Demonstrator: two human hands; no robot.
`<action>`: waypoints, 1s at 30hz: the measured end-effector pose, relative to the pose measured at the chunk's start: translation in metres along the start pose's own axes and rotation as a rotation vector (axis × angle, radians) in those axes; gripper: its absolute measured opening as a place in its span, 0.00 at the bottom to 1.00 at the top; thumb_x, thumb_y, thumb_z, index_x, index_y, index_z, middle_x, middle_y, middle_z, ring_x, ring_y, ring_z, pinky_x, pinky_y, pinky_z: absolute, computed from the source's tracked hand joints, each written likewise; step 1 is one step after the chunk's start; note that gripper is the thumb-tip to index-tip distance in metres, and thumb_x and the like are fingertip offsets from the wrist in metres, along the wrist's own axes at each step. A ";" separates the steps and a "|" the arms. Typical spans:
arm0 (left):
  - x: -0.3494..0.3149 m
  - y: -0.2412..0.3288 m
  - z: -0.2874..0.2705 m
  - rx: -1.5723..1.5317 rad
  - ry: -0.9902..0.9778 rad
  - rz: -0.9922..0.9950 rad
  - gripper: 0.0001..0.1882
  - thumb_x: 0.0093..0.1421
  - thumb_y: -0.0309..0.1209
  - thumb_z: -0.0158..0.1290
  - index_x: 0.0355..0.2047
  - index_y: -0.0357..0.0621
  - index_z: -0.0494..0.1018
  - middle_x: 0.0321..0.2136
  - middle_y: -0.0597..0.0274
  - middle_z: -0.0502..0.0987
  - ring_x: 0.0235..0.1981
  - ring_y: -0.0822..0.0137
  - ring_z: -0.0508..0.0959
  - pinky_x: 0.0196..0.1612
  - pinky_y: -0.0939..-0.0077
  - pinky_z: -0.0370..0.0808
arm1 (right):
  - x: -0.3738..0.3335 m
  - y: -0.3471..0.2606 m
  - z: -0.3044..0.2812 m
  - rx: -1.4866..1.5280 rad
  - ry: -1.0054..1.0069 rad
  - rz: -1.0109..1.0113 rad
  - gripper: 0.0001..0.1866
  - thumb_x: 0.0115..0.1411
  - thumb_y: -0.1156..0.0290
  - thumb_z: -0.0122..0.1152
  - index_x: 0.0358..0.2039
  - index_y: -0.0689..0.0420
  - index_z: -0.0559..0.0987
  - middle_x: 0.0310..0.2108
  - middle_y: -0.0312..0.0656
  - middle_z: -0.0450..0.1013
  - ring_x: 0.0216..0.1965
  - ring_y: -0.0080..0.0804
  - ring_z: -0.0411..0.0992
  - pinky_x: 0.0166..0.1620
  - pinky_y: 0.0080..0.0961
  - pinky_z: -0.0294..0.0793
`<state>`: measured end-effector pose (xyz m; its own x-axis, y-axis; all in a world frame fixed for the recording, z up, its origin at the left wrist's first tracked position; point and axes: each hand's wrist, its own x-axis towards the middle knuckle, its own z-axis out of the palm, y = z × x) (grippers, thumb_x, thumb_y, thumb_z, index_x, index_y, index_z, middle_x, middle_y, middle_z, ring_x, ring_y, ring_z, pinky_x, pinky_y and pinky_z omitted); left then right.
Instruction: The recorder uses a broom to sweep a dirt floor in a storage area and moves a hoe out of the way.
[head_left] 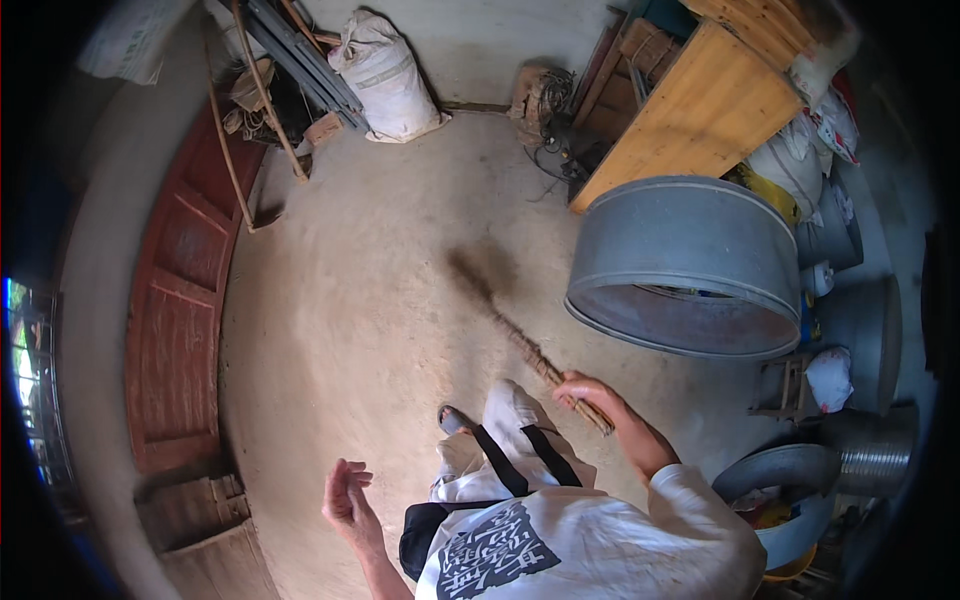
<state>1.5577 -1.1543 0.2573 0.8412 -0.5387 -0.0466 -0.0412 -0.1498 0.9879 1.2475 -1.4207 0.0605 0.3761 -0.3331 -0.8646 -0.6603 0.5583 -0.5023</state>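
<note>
The right hand [590,392] is wrapped tight round the stick end of a broom [520,340] whose blurry brush end reaches out over the dirt floor [350,300], so a wide swing could bump the big metal tub [690,250] beside it, while the left hand [348,495] hangs loose and holds nothing.

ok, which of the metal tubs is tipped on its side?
The big grey round tub right of the broom, open mouth facing the floor area. The other tubs at the right edge sit lower and partly hidden.
</note>
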 end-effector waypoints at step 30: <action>0.327 0.013 0.130 -0.066 0.363 -0.187 0.12 0.59 0.21 0.43 0.43 0.35 0.69 0.30 0.57 0.74 0.27 0.72 0.73 0.30 0.81 0.70 | 0.262 -0.424 -0.070 -0.340 -0.039 -0.067 0.08 0.41 0.78 0.56 0.21 0.60 0.66 0.11 0.39 0.64 0.10 0.25 0.64 0.13 0.23 0.64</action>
<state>1.7624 -1.4407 0.2356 0.9670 -0.1779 -0.1826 0.1552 -0.1571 0.9753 1.5804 -1.7983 0.0480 0.4460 -0.3279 -0.8328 -0.8094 0.2493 -0.5317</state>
